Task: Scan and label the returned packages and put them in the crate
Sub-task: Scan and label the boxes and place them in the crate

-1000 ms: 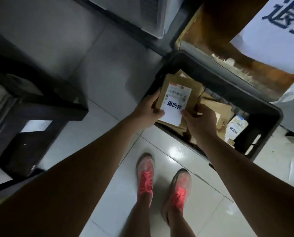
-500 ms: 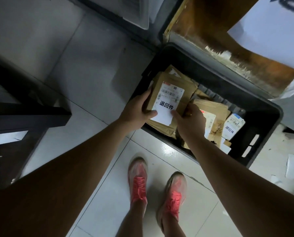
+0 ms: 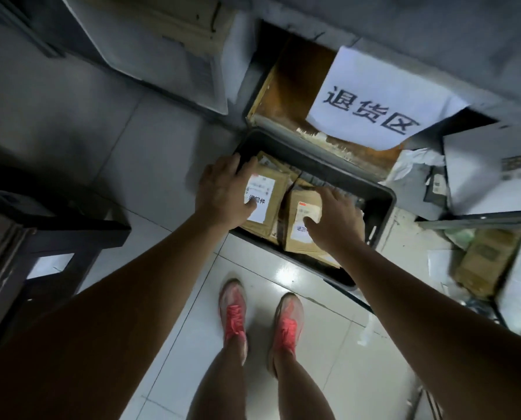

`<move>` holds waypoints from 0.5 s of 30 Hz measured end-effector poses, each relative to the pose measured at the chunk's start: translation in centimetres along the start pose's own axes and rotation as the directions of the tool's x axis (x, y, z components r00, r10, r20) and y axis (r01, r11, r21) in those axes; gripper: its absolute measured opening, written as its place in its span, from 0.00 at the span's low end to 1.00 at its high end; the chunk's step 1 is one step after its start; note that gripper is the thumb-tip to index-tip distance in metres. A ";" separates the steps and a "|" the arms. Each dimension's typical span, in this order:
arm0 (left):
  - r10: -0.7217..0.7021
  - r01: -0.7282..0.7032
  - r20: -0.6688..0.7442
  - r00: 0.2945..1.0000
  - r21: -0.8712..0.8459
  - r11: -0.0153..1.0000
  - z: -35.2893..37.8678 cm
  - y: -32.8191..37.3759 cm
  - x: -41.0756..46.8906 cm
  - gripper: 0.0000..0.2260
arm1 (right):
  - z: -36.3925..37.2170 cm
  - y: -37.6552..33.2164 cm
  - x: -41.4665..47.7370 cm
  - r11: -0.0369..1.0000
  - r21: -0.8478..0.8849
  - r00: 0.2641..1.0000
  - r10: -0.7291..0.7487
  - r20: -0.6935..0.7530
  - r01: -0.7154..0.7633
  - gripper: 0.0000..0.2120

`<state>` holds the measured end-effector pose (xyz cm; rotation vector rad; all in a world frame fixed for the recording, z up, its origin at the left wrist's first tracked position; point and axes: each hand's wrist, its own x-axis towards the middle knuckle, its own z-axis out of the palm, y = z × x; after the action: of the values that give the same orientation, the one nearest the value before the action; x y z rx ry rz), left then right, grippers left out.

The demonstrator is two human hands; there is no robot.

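A black plastic crate (image 3: 385, 197) stands on the tiled floor in front of my feet. Several brown cardboard packages with white return labels lie inside it. My left hand (image 3: 224, 192) rests flat on the left package (image 3: 272, 204), fingers spread toward the crate's far left corner and thumb on its label. My right hand (image 3: 336, 219) presses with spread fingers on the neighbouring package (image 3: 298, 234), its thumb on that label. Neither hand curls round anything.
A white paper sign (image 3: 374, 98) with black characters hangs on a brown cardboard panel (image 3: 289, 86) behind the crate. A dark table (image 3: 56, 225) stands at the left. A shelf with parcels (image 3: 480, 262) is at the right. My red shoes (image 3: 235, 313) stand just before the crate.
The labelled package that both hands held above the crate now lies in its left side. My left hand lies on top of it, and my right hand has moved onto the package beside it.
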<state>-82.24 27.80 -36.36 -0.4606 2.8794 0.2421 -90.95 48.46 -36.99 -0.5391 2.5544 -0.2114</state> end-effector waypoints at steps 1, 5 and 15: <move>0.019 -0.019 -0.001 1.000 0.012 1.000 -2.3 1.1 -0.6 0.38 | -2.1 0.1 -1.6 1.000 -0.015 1.000 0.017 -0.007 -0.017 0.32; 0.101 -0.101 -0.001 0.995 0.079 0.992 -11.9 6.2 -3.3 0.36 | -10.7 0.3 -8.8 0.996 -0.030 0.994 0.087 -0.061 -0.089 0.31; 0.518 -0.500 -0.054 0.854 0.196 0.844 -28.9 21.0 -15.6 0.33 | -23.5 2.7 -32.1 0.922 0.034 0.864 0.374 -0.336 -0.386 0.28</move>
<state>-79.93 46.34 -2.15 0.3508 3.0334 0.0417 -78.72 65.30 -2.94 0.0072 2.9379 -0.1245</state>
